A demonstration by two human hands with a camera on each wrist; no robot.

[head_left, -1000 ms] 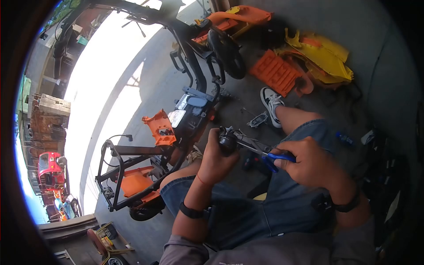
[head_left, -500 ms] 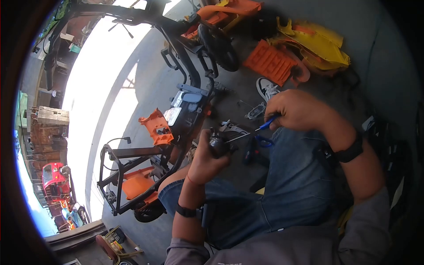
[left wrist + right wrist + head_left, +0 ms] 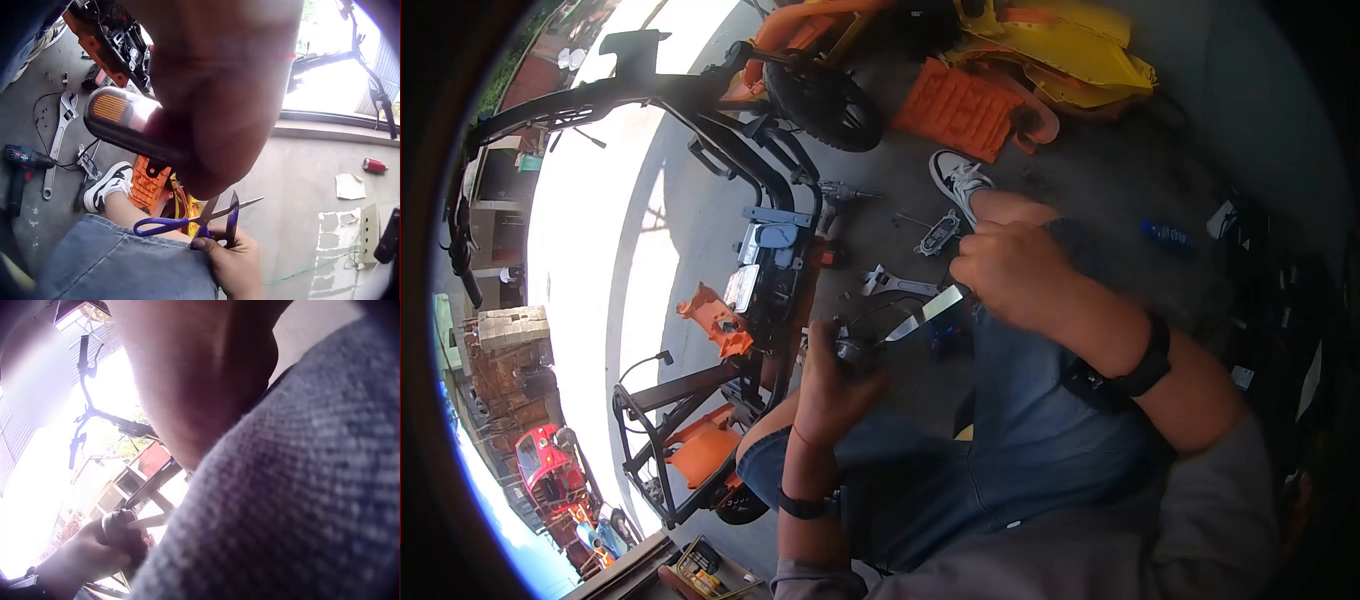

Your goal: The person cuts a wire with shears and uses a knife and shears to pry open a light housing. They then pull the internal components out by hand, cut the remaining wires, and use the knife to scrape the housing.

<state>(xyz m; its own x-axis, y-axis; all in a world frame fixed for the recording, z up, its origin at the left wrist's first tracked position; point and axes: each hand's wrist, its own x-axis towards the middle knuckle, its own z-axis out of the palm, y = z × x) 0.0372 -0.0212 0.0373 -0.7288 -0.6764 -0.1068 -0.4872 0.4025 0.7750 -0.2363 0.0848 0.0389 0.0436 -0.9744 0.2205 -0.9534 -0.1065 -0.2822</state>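
My left hand (image 3: pixel 830 395) grips a small lamp (image 3: pixel 855 350) with a dark housing; the left wrist view shows its amber and clear lens (image 3: pixel 108 107). My right hand (image 3: pixel 1015 275) holds blue-handled scissors, seen spread apart in the left wrist view, with one blue loop handle (image 3: pixel 159 226) sticking out to the side. In the head view a broad shiny scissor blade (image 3: pixel 925 312) reaches from the right hand toward the lamp, its tip close to the housing. My left fingers hide part of the lamp.
An adjustable wrench (image 3: pixel 58 140), a cordless drill (image 3: pixel 22 165) and a small metal part (image 3: pixel 940 233) lie on the floor. To the left stands a stripped black scooter frame (image 3: pixel 685 385). Orange panels (image 3: pixel 955 105) and yellow panels (image 3: pixel 1090 75) lie beyond the shoe (image 3: pixel 960 180).
My right hand has shifted its grip on the scissors, which have gone from nearly closed to spread, one blade toward the lamp. The head view has turned; the left hand still holds the lamp.
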